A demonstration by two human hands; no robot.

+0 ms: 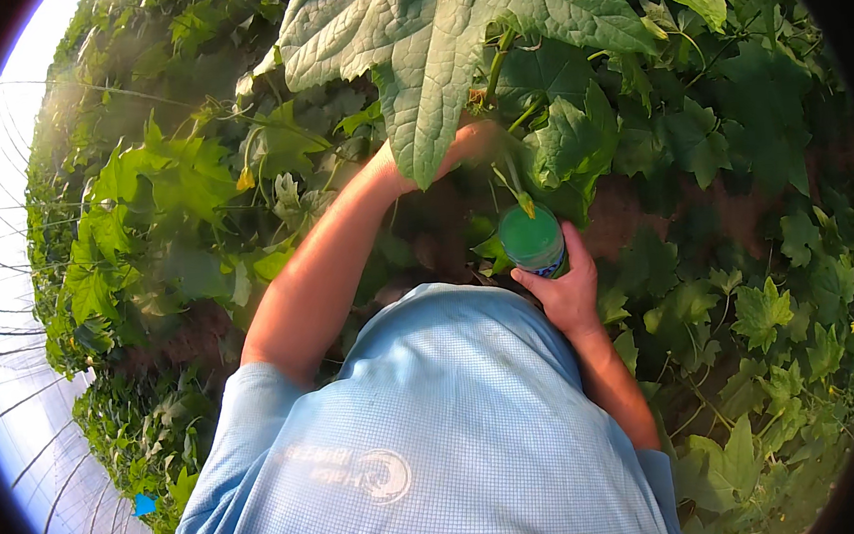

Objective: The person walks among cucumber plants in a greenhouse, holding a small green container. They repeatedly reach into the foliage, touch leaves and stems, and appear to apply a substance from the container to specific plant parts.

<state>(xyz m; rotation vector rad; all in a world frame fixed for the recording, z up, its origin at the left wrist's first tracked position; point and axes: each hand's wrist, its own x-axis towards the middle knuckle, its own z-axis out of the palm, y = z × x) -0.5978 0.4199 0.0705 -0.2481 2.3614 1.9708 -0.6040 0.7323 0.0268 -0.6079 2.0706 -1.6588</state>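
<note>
My right hand [567, 278] is closed around a clear container of green liquid [528, 238], held upright near the front of my shirt. A slender young fruit with a withering yellow flower [525, 203] hangs over the container; whether it touches the liquid is unclear. My left hand [481, 141] is raised among the vine stems above it, blurred and partly behind a large lobed leaf [416, 34], so its fingers and any hold cannot be made out. A thick green stem [499, 65] rises just above this hand.
Dense climbing vines with lobed leaves [765, 312] stand on both sides. A yellow flower [245, 179] hangs at the left. Brown soil [177, 339] shows between plants. Curved hoops and pale sheeting [40, 418] span the far left, near a small blue tag [145, 504].
</note>
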